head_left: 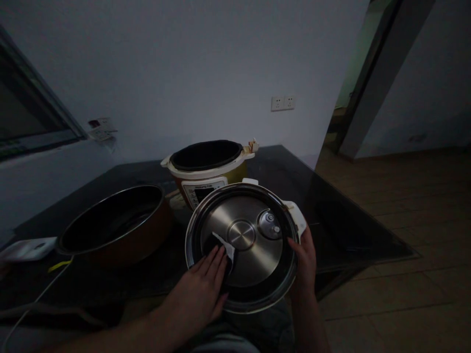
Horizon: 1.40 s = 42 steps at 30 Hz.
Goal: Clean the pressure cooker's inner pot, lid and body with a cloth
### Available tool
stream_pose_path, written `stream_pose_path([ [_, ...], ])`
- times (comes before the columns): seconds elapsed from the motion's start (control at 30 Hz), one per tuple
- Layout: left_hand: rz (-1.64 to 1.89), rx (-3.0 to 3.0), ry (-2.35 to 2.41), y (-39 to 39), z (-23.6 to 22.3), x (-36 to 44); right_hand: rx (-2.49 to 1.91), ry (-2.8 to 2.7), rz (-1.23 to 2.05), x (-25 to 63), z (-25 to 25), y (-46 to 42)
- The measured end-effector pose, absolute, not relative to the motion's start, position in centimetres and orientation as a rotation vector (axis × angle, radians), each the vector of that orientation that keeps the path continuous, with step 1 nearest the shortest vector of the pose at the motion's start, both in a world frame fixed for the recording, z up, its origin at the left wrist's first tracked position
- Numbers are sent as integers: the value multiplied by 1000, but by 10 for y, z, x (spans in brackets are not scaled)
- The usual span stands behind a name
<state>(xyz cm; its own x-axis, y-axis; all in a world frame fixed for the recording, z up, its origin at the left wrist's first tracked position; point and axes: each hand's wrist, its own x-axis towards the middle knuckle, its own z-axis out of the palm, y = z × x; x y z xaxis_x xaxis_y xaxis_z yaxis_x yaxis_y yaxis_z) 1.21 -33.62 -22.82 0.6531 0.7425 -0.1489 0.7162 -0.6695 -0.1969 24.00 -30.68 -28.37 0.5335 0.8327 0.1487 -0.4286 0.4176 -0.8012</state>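
A round pressure cooker lid (pixel 257 264) is held up with its steel underside facing me; a small valve fitting (pixel 270 224) sits on its right part. My right hand (pixel 305 252) grips the lid's right edge beside the white handle (pixel 295 217), thumb over the rim. My left hand (pixel 208 277) presses a white cloth or tissue (pixel 227 247) against the lower left of the steel, fingers together over it. Behind the lid stands the electric pressure cooker body (pixel 211 171), uncovered, its front panel partly hidden by the lid.
To the left on the dark table (pixel 290 169) is a wide brown pot (pixel 125 240) with a dark inside. A pale flat device (pixel 27 249), a yellow strip (pixel 59 266) and a white cable (pixel 44 291) lie near it. A wall socket (pixel 283 103) is behind.
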Motion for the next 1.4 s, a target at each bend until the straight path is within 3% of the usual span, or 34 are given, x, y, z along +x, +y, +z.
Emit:
stream_pose_path([
  [0.37, 5, -2404, -1323, -305, -237, 20, -802, -603, 791, 238, -288, -311],
  [0.73, -393, -2494, -1408, -260, -227, 69, -820, -617, 792, 239, -291, -312],
  [1.17, -386, -2890, -931, -262, -230, 98, -834, -615, 759, 238, -292, -311],
  [1.4, -410, -2889, -910, -268, -229, 101, -835, -639, 749, 239, -293, -310],
])
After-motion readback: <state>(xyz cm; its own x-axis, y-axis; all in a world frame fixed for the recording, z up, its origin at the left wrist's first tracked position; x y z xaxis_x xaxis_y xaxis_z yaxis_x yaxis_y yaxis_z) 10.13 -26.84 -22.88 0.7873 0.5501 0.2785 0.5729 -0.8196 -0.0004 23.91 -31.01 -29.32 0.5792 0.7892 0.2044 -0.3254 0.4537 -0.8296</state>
